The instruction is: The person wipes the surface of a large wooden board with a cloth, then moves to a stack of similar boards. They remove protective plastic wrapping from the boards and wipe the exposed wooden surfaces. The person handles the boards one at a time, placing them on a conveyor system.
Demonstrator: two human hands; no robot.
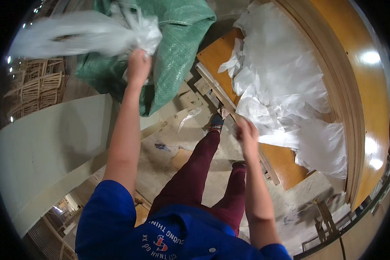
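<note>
My left hand is raised and gripped around a bunch of clear plastic sheeting, which streams out to the upper left, blurred. Just behind that hand stands a green woven sack, its mouth near the plastic. My right hand hangs lower at the centre right, fingers curled at the edge of a heap of white plastic sheets; whether it holds a sheet is unclear. The heap lies on an orange-brown wooden panel. My legs in dark red trousers stand between the two hands.
A large curved wooden piece arcs along the right. A pale flat board lies at the left, with stacked wooden chair frames beyond it. The concrete floor is cracked and stained, with small wood offcuts near the panel.
</note>
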